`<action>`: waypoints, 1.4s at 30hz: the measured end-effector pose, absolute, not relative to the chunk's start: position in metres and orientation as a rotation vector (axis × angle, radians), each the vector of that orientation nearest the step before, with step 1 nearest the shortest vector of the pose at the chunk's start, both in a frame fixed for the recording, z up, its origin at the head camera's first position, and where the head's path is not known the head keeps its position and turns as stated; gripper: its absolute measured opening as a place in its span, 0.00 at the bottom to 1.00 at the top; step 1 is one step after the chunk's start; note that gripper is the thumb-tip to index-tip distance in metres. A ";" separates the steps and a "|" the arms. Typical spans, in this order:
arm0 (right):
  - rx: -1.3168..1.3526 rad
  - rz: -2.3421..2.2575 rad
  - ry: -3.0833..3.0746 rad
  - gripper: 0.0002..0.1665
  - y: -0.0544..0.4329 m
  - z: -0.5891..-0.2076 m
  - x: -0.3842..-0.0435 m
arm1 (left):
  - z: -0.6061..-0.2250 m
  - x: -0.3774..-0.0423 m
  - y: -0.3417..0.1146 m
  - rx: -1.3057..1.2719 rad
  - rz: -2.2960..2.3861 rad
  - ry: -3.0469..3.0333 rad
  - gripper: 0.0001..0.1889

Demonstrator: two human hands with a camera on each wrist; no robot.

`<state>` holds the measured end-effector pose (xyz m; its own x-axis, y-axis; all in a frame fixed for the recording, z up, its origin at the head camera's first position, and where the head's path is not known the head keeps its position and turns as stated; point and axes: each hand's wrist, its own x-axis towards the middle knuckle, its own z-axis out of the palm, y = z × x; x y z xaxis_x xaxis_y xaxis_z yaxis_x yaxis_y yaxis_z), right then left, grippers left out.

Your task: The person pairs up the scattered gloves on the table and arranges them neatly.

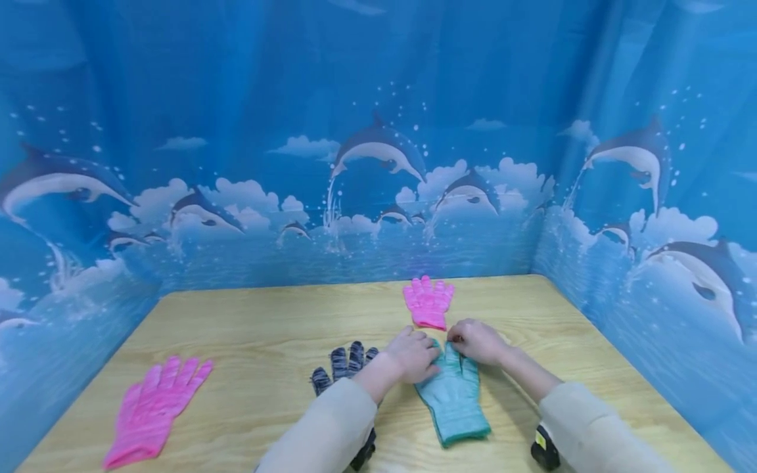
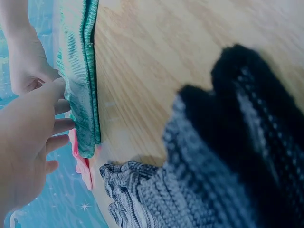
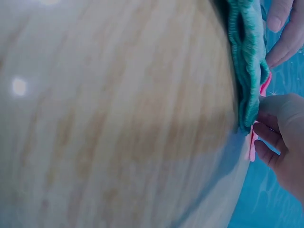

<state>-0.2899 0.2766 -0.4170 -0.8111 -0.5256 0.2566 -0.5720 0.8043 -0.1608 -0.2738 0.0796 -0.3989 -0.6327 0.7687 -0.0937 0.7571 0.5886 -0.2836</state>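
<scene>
A teal-green knit glove (image 1: 455, 401) lies on the table with its cuff toward me; from the side, in the left wrist view, the green fabric (image 2: 78, 71) shows more than one layer. My left hand (image 1: 412, 355) rests on its left side, and in the left wrist view that hand (image 2: 33, 137) has its fingers loosely extended and spread against the glove. At the far end my right hand (image 1: 478, 341) pinches a fingertip of the green glove. Seen from the right wrist, this hand (image 3: 285, 137) has its thumb and fingers bent at the glove's edge (image 3: 249, 90).
A black-and-grey knit glove (image 1: 339, 366) lies left of the green one, partly hidden under my left forearm. One pink glove (image 1: 428, 302) is near the table's back edge; another pink glove (image 1: 155, 410) lies at front left. Dolphin-printed curtains (image 1: 266, 85) enclose the wooden table (image 1: 254, 348).
</scene>
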 end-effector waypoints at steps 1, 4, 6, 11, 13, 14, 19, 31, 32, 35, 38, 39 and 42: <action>0.852 0.334 -2.790 0.03 0.276 -0.418 -0.290 | -0.399 -0.274 0.080 -1.319 0.471 -2.780 0.25; 0.840 0.313 -2.771 0.02 0.277 -0.418 -0.289 | -0.399 -0.274 0.081 -1.311 0.497 -2.797 0.25; 0.822 0.305 -2.746 0.03 0.277 -0.419 -0.288 | -0.399 -0.274 0.082 -1.322 0.499 -2.795 0.25; 0.810 0.305 -2.704 0.05 0.277 -0.419 -0.288 | -0.397 -0.275 0.082 -1.344 0.491 -2.815 0.25; 0.814 0.302 -2.720 0.04 0.278 -0.419 -0.289 | -0.395 -0.275 0.083 -1.344 0.485 -2.831 0.25; 0.810 0.310 -2.733 0.04 0.279 -0.419 -0.289 | -0.395 -0.276 0.084 -1.342 0.474 -2.836 0.25; 0.738 0.414 -2.773 0.03 0.283 -0.417 -0.290 | -0.391 -0.279 0.094 -1.270 0.333 -2.795 0.18; 0.548 0.415 -2.795 0.03 0.280 -0.421 -0.284 | -0.395 -0.281 0.133 -0.787 -0.130 -2.860 0.09; 0.534 0.410 -2.799 0.03 0.280 -0.421 -0.284 | -0.396 -0.282 0.135 -0.762 -0.148 -2.867 0.08; 0.512 0.414 -2.824 0.02 0.278 -0.421 -0.284 | -0.400 -0.284 0.142 -0.721 -0.148 -2.916 0.06; 0.541 0.413 -2.849 0.02 0.277 -0.422 -0.285 | -0.407 -0.285 0.145 -0.699 -0.099 -2.959 0.06; 0.567 0.409 -2.848 0.02 0.277 -0.423 -0.286 | -0.410 -0.285 0.145 -0.694 -0.083 -2.966 0.05; 0.625 0.382 -2.828 0.02 0.277 -0.425 -0.286 | -0.416 -0.286 0.145 -0.701 -0.042 -2.944 0.06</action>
